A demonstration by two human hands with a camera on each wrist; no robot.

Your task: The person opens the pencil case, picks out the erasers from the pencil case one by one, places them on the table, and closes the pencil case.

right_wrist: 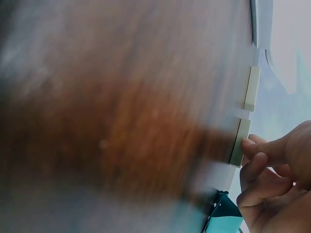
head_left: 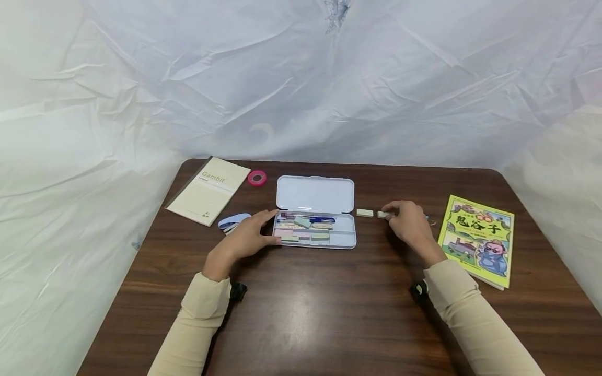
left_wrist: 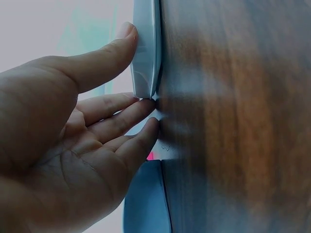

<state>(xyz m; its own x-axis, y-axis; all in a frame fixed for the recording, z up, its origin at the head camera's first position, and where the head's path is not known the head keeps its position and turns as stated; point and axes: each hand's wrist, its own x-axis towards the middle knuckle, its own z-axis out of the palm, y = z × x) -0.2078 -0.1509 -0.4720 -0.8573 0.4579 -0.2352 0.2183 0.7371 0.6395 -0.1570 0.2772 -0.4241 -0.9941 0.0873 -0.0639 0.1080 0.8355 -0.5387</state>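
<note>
1. On the table (head_left: 301, 303), an opened pencil case (head_left: 345, 223) is seen, with pens (head_left: 324, 220) and several small erasers (head_left: 320, 237) held inside it.
2. At its left end, the case is touched by the left hand (head_left: 244, 237); the thumb is spread well apart from the fingers, and nothing is clamped between them.
3. Just right of the case, a loose eraser (head_left: 365, 213) is left untouched. Beyond it, a pale eraser (right_wrist: 239, 143) is pinched between the thumb and fingertips of the right hand (head_left: 410, 224); whether it has been raised off the table cannot be told.
4. The step in hand is judged to be the handling of single erasers beside a steadied case; whether they are being packed or laid out cannot be told.
5. For the next move, a firm pinch and a small lift, clear of the loose eraser, would be called for. Were the case chosen, room would be offered by its bare front-right compartment, with the case best kept steady by the left hand.
</note>
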